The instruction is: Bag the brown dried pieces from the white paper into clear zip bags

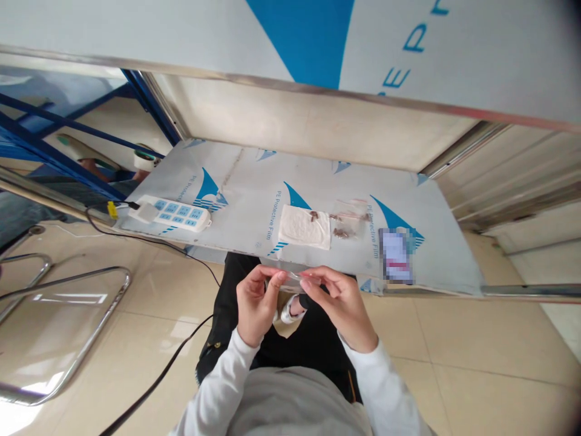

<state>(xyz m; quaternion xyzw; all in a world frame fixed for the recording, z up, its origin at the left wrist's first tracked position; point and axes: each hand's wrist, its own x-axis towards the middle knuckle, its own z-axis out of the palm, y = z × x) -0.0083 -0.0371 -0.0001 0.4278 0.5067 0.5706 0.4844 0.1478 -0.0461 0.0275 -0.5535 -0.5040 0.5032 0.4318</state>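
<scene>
A small clear plastic bag [293, 281] is stretched between my two hands, just off the near edge of the table and above my lap. My left hand [258, 300] pinches one side of it between thumb and fingertips. On the other side, my right hand [344, 301] pinches it the same way. Just beyond my hands lies a folded white tissue [299, 229] with a small dark brown piece on it. Right of the tissue are clear plastic bags [356, 212] and more small brown pieces [341, 233], too small to name.
The film-covered table [245, 181] holds a white power strip [181, 213] at left and a blurred-out phone [396, 257] at right. A film-covered shelf [190, 36] overhangs the far side. A metal chair frame [97, 339] and black cable [167, 357] are at left.
</scene>
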